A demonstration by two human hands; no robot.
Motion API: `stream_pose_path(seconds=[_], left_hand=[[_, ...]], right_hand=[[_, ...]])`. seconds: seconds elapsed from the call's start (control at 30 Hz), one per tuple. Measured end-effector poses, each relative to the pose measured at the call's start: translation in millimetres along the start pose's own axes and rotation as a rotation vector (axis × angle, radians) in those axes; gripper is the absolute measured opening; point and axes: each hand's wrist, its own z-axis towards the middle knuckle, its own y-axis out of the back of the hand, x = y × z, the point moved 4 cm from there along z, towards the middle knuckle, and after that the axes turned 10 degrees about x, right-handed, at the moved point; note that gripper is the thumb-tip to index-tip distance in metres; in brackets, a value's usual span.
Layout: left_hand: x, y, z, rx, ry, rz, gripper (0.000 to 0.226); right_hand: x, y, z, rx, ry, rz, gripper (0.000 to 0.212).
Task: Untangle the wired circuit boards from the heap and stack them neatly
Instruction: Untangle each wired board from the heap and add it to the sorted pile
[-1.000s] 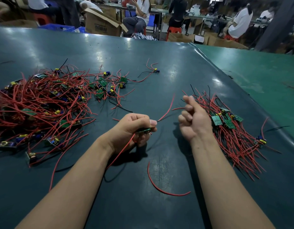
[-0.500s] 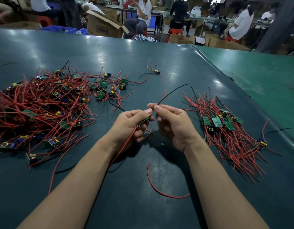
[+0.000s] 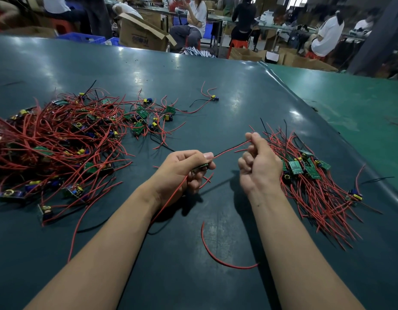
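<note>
A tangled heap of green circuit boards with red wires lies on the left of the dark table. My left hand pinches one small green circuit board above the table's middle. Red and black wires run taut from that board to my right hand, whose curled fingers pinch them near their ends. Right behind my right hand lies the sorted bundle, its boards together and its wires fanned out toward me.
A loose red wire curls on the table between my forearms. One single wired board lies apart farther back. A green table adjoins on the right. People sit among cardboard boxes beyond the far edge.
My right hand slid from beside the board out to the right along its wires, which now stretch straight between my two hands. The left hand kept its hold on the board.
</note>
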Motion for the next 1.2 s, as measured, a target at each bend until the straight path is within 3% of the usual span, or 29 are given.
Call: stream_pose_path(seconds=[0.07, 0.1, 0.2, 0.27, 0.33, 0.47, 0.57, 0.63, 0.73, 0.83, 0.97, 1.07, 1.2], left_hand=[[-0.1, 4.8, 0.6, -0.057, -0.025, -0.091, 0.027], [-0.4, 6.4, 0.9, -0.074, -0.037, -0.125, 0.026], [-0.7, 5.1, 1.8, -0.040, -0.047, -0.126, 0.023], [0.8, 4.3, 2.5, -0.032, -0.037, -0.098, 0.022], [3.2, 6.3, 3.1, -0.064, -0.044, -0.059, 0.032], [4.7, 4.9, 4.1, -0.061, -0.070, 0.027, 0.054], [3.3, 7.2, 3.0, -0.097, -0.065, 0.052, 0.075], [3.2, 8.4, 2.8, -0.134, -0.063, 0.073, 0.075], [5.6, 8.0, 3.4, -0.169, -0.053, 0.104, 0.063], [2.3, 8.0, 0.5, -0.071, -0.041, 0.041, 0.056], [-10.0, 12.4, -8.3, -0.018, -0.146, 0.171, 0.016], [-14.6, 20.0, -13.1, -0.154, -0.263, 0.361, 0.004], [-21.9, 48.3, -23.6, -0.563, -0.394, 0.676, 0.011]], right_hand=[[2.4, 4.7, 4.4, -0.004, -0.048, -0.021, 0.011], [1.1, 4.0, 4.0, 0.052, -0.100, -0.120, 0.018], [-19.1, -14.2, -15.3, 0.478, -0.310, -0.527, 0.039], [-27.4, -22.3, -26.4, 0.670, -0.332, -0.552, 0.026], [-21.6, -20.8, -23.7, 0.659, -0.268, -0.545, 0.014], [-21.5, -19.7, -25.5, 0.718, -0.327, -0.512, 0.027], [-24.4, -22.7, -31.0, 0.807, -0.349, -0.514, 0.020], [-22.7, -23.2, -31.7, 0.816, -0.368, -0.513, 0.016], [-19.6, -22.0, -32.8, 0.803, -0.411, -0.560, 0.007], [-12.0, -20.1, -28.5, 0.702, -0.325, -0.587, 0.009], [0.6, -18.9, -22.8, 0.530, -0.144, -0.544, 0.016], [14.9, -15.1, -17.6, 0.376, -0.022, -0.463, 0.019], [39.6, 3.6, -10.5, 0.030, 0.130, -0.201, 0.022]])
